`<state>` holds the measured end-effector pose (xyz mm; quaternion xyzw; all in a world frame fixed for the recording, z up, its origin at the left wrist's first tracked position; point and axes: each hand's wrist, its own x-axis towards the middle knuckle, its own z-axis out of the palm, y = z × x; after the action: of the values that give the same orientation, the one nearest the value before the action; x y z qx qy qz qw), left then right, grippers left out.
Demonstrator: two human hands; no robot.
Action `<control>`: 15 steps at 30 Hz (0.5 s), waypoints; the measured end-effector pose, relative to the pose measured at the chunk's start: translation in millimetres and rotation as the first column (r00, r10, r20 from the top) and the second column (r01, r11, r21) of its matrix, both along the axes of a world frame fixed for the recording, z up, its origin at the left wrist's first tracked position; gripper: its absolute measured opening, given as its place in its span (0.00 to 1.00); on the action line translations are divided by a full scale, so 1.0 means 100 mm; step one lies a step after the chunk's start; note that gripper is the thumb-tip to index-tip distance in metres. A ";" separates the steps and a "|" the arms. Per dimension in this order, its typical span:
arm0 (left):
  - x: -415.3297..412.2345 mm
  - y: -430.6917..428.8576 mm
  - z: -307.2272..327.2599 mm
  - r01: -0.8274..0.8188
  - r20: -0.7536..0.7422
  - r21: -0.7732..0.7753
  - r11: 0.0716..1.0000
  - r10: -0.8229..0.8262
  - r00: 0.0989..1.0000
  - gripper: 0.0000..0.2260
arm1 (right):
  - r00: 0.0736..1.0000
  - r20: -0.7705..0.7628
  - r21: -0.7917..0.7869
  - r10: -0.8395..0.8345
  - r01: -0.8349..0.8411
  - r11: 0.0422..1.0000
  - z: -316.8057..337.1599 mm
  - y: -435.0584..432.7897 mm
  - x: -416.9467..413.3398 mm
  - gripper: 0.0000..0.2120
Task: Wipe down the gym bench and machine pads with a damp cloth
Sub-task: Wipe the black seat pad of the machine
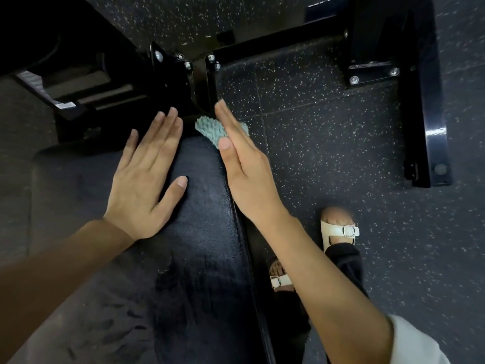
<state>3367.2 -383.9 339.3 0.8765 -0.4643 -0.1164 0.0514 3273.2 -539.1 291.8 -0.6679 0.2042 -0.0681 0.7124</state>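
Cloth [208, 128]: teal, at 12 o'clock, on the far right corner of the bench pad [204, 206]. My right hand [244, 169] presses it there with straight fingers, thumb on its near edge, nothing curled round it. Left hand [145, 179] lies flat on the pad at 9 o'clock.

Risk: with only flat pressure, the cloth may slip off the corner to the speckled floor [328, 143] at 3 o'clock.

Pad is dark, with streaks toward 6 o'clock, likely damp. Black frame [420, 106] at 2 o'clock.

Teal cloth [210, 130], black bench pad [202, 206], white-speckled dark floor [328, 143], cream sandals [338, 232].

Gym, seemingly: rubber floor [315, 143], bench [207, 211]
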 end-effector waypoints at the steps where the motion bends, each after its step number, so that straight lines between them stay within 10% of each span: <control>1: 0.00 0.00 0.00 -0.001 -0.001 -0.003 1.000 0.001 1.000 0.31 | 1.000 0.000 0.000 0.003 -0.003 1.000 0.01 0.01 -0.05 0.22; 15: 0.00 0.01 -0.01 0.002 -0.013 -0.025 1.000 -0.002 1.000 0.28 | 0.999 -0.031 0.057 -0.011 0.013 0.998 0.03 0.23 -0.61 0.21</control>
<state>3367.6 -383.0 338.0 0.8746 -0.4661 -0.1162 0.0654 3212.3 -516.6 294.5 -0.6469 0.2209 -0.0564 0.7277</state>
